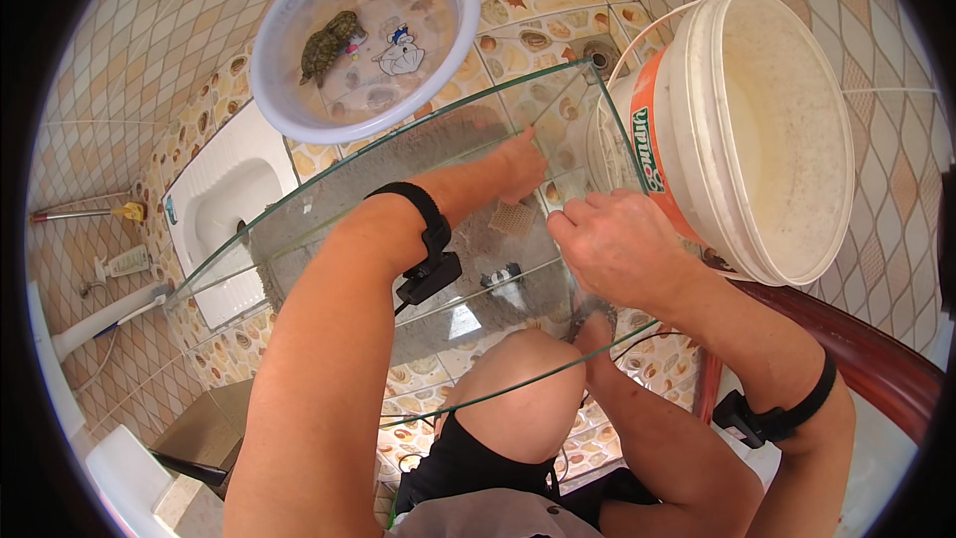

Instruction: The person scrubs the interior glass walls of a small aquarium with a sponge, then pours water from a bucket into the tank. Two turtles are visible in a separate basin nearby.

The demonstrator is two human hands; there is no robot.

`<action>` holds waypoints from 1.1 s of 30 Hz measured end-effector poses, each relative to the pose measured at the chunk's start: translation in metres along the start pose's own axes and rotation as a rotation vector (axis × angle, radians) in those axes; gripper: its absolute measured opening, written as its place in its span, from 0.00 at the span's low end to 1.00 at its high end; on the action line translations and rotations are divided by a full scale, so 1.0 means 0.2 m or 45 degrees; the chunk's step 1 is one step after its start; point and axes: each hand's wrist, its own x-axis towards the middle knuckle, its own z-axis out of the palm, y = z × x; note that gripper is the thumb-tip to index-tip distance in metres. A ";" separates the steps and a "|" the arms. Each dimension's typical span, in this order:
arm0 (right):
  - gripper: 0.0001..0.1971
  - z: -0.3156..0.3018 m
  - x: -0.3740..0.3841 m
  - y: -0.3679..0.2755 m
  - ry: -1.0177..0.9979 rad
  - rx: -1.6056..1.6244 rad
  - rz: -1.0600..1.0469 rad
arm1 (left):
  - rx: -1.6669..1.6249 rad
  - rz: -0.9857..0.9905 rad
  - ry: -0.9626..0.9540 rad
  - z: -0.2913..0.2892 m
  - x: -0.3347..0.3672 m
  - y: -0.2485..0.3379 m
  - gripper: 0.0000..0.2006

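A: ok what could go sideways with this glass tank? it's right under both hands

B: left grip is down inside it, fingers bunched; right grip is curled at the tank's right end. can't make out whether either one is clamped on anything (fingertips are mostly hidden)

A: so a slip?

B: that'd be my worry. if the glass is slick, the right grip could slide and the tank might tip onto the tiled floor or the bare knee on the near side of the grips

A: and the bucket?

B: just right of the right grip, so one sideways shove could knock the tank's corner into it. the basin with a turtle sits beyond the left grip, so a hard push that way might bump it. also the black device strapped behind the left grip could snag the rim
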 end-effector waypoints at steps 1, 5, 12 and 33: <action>0.06 0.00 0.00 0.00 0.006 0.009 -0.001 | 0.011 0.014 -0.009 0.00 -0.01 0.00 0.16; 0.06 0.00 0.00 0.00 -0.006 0.014 -0.004 | -0.063 -0.033 0.041 0.02 -0.05 0.02 0.13; 0.06 -0.01 0.01 -0.01 -0.038 0.008 0.013 | -0.204 -0.131 0.213 0.09 -0.11 0.04 0.10; 0.05 -0.03 0.01 0.00 -0.079 -0.016 0.001 | -2.472 -0.774 1.533 0.19 0.16 0.11 0.19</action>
